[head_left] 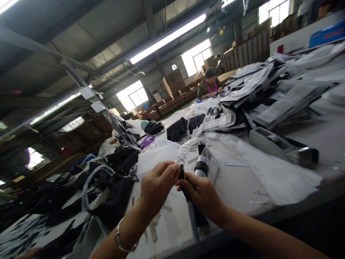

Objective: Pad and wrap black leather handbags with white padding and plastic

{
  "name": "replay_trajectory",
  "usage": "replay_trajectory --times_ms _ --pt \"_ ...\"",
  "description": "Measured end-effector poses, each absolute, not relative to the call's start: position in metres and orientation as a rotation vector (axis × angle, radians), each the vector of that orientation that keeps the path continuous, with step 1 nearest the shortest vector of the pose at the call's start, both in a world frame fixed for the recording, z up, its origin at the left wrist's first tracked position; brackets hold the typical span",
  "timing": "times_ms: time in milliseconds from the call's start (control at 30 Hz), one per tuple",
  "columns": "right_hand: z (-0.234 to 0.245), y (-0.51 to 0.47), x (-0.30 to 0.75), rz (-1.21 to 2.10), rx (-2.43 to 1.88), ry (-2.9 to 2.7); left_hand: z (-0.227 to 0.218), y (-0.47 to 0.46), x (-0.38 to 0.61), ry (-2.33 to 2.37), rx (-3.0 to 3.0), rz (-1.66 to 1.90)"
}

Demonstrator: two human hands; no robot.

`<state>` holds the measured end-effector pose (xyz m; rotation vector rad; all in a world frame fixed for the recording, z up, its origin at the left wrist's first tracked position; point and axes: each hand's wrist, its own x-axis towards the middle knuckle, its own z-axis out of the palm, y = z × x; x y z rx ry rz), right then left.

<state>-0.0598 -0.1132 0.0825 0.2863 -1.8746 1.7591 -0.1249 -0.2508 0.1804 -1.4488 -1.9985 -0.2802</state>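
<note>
My left hand (pixel 157 183) and my right hand (pixel 202 196) meet over the near edge of a white table (pixel 242 187). Both are closed on a thin dark rod-like part (pixel 192 212) that runs down toward me. From its upper end a bunched white sleeve (pixel 185 149) rises away across the table. My left fingers pinch the top of the part where the sleeve begins. Right behind my hands lies a black and silver cylinder in clear plastic wrap (pixel 201 163).
A grey plastic case (pixel 280 145) lies to the right on white sheeting. Piles of bagged dark parts (pixel 269 90) cover the far right, and black pieces (pixel 115 180) heap up on the left. Another person (pixel 210 86) sits far back among cardboard boxes (pixel 172 84).
</note>
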Motion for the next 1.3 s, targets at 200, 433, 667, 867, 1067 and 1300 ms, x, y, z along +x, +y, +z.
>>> replay_trajectory --times_ms 200,433,667,867,1067,1300 --pt "0.082 -0.112 -0.06 1.762 0.281 -1.876 0.185 -0.248 -0.125 -2.044 -1.459 -0.189" --pt "0.083 -0.112 -0.062 1.649 0.285 -1.934 0.189 -0.238 -0.118 -2.007 -1.367 -0.061" --pt "0.084 -0.106 -0.058 1.817 0.293 -1.868 0.189 -0.247 -0.13 -1.727 -1.752 0.034" --pt "0.083 -0.092 -0.061 1.947 0.083 -1.715 0.154 -0.261 -0.121 -1.923 -1.764 -0.14" --pt "0.086 -0.096 -0.056 1.804 0.252 -1.873 0.16 -0.247 -0.105 -2.151 -1.307 -0.521" --pt "0.07 -0.096 -0.045 2.049 0.212 -1.72 0.157 -0.245 -0.101 -2.168 -1.302 -0.581"
